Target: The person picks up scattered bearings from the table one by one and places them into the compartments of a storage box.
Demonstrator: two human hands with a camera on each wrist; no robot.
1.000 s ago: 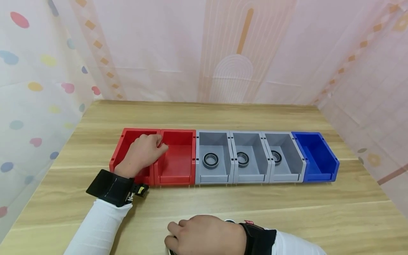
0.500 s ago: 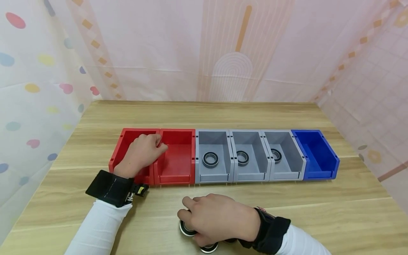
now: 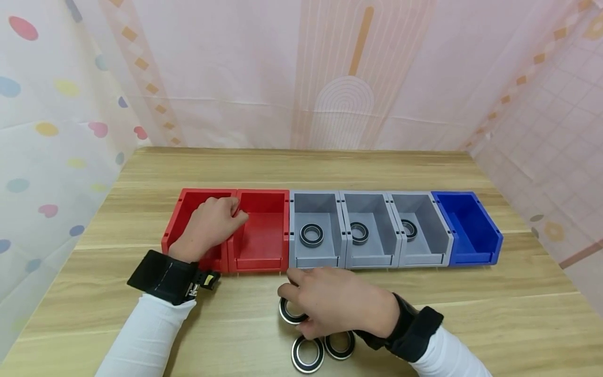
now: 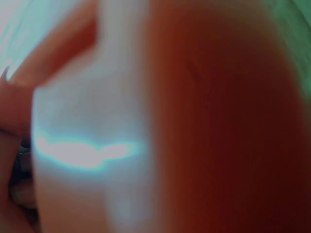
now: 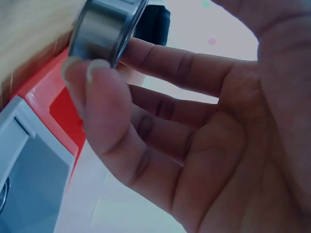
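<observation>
Since 0.5 s ago the right hand [image 3: 341, 303] has moved fwd toward the bins, and two black-and-silver steel bearing rings [image 3: 308, 354] [image 3: 339, 344] that it covered before now lie bare on the light wooden table [image 3: 494, 319] just behind it, near the front edge. R hand pinches a third bearing ring [image 3: 291, 312] betw thumb and fingers; the R wrist view shows the same ring [image 5: 107, 26] at the fingertips, w/ the red bin wall just beyond. Judging by that, the ring is picked up and on its way, w/ two more left to fetch. Next back, the left hand [image 3: 211, 225] curls over the shared wall betw the two red plastic bins [image 3: 261, 246], gripping it; L wrist view is too blurred to add anything. Right of the reds stand three grey plastic bins [image 3: 325, 209], each w/ one bearing inside, then a blue plastic bin [image 3: 471, 230], all touching in one row. Open tabletop runs in front of and behind the row; pink curtain walls close in at back and both sides, so free room is mostly along the front strip.
</observation>
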